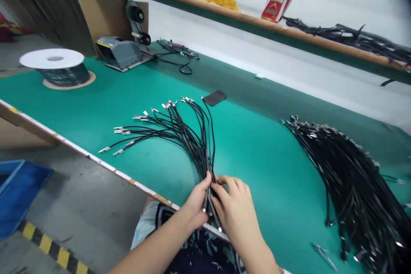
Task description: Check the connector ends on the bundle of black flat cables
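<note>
A bundle of thin black cables (189, 137) fans out over the green bench top, its metal-tipped far ends spread toward the left and back. Close to the bench's front edge, my left hand (197, 203) is closed around the gathered near ends, thumb on top. Against the bundle's right side, my right hand (234, 201) has its fingers bent and pressed on the cables. Several near-end plugs stick out below, between both hands. The fingertips of my right hand are partly hidden behind the cables.
A large heap of black cables (346, 171) lies at the right, with metal tweezers (325, 257) in front. Behind the bundle rests a dark phone (215, 97). A cable spool (64, 68) and a grey machine (120, 53) stand at the left. A shelf (244, 15) runs above.
</note>
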{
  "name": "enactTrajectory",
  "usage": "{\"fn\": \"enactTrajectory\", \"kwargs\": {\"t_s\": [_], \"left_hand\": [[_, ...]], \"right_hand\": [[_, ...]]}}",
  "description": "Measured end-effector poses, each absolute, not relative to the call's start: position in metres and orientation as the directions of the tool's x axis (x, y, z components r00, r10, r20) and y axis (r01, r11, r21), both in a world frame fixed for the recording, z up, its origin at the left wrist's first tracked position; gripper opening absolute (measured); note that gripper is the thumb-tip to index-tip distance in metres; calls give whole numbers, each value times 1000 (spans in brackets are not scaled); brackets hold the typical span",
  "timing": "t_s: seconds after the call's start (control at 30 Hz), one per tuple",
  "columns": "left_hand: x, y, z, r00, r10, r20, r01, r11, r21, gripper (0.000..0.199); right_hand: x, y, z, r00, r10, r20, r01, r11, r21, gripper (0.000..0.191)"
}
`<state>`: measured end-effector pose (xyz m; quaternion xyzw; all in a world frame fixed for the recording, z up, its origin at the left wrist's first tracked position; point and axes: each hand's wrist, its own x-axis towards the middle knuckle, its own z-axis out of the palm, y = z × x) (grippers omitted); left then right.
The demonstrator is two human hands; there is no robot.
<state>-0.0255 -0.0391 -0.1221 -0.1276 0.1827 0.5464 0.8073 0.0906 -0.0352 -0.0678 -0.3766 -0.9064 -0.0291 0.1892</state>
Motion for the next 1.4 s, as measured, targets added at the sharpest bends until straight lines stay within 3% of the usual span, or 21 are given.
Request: {"fn": "enactTrajectory", "kwargs": {"t_s": [0.23,0.43,0.6,1.0,1.4], "left_hand": [[-29,-36,-119,357,819,-449,-927,370,-62,30],[-25,-34,-122,323,884,-339,-944,328,-44,28],[-22,-35,-123,284,915,-286,-957,289,-22,26],[-20,-36,-127,282,920,-272,-955,296,11,30],[-22,-37,-127,296,913,-282,-952,305,-13,33]], "right_hand": [[93,-34,-79,-694,569,440,614,787,-50,31],[109,-49,-97,-680,530,508,579,812,-73,31],[118,-63,-105,-685,536,494,566,818,-103,40],[107,-63,-99,-614,643,458,612,754,-238,31],[102,-63,-96,-600,692,401,651,714,-258,25]]}}
